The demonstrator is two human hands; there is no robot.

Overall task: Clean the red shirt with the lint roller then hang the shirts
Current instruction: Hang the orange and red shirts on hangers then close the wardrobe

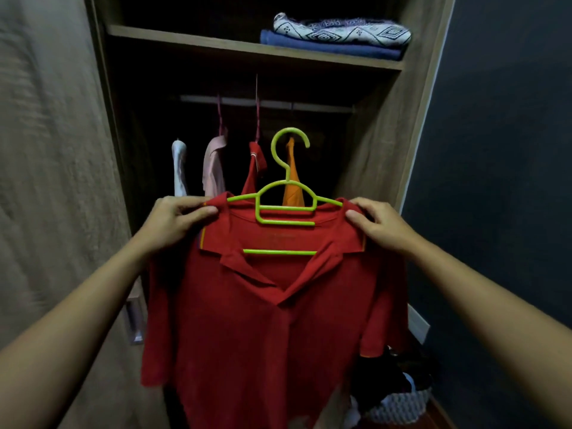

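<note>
A red polo shirt (266,320) hangs on a lime-green plastic hanger (286,209), held up in front of an open wardrobe. My left hand (173,221) pinches the shirt's left shoulder by the collar. My right hand (380,224) grips the right shoulder over the hanger's arm. The hanger's hook points up, free, below the clothes rail (266,103). No lint roller is in sight.
On the rail hang a white garment (180,168), a pink shirt (214,168), another red shirt (255,168) and an orange one (292,178). Folded textiles (337,35) lie on the upper shelf. A basket of clothes (399,404) stands at the lower right. The wardrobe door (52,181) stands open on the left.
</note>
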